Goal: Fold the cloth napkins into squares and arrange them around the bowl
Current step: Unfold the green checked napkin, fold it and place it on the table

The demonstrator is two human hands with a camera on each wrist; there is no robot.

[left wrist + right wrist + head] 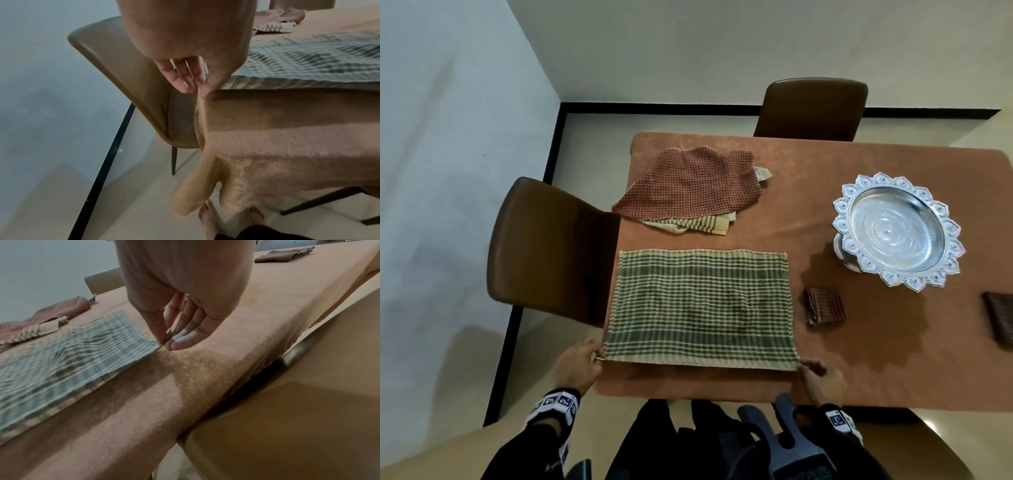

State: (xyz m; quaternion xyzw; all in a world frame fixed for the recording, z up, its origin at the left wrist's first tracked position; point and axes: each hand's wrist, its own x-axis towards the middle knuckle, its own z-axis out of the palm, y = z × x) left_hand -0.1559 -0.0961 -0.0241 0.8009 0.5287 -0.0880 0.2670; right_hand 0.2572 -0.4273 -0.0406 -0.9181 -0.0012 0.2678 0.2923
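Observation:
A green checked napkin [700, 308] lies spread flat on the near left of the table. My left hand [580, 361] pinches its near left corner, and my right hand [822, 375] pinches its near right corner [159, 345]. The same napkin [308, 65] stretches away from my left fingers [193, 81] in the left wrist view. A silver bowl [899, 231] with a scalloped rim stands at the right. A small folded brown napkin [824, 306] lies just in front of the bowl. Another folded one [1001, 320] sits at the right edge.
A loose pile with a red checked napkin [693, 181] on top of a striped one [690, 224] lies at the far left of the table [808, 192]. Brown chairs stand at the left [544, 246] and far side [811, 108].

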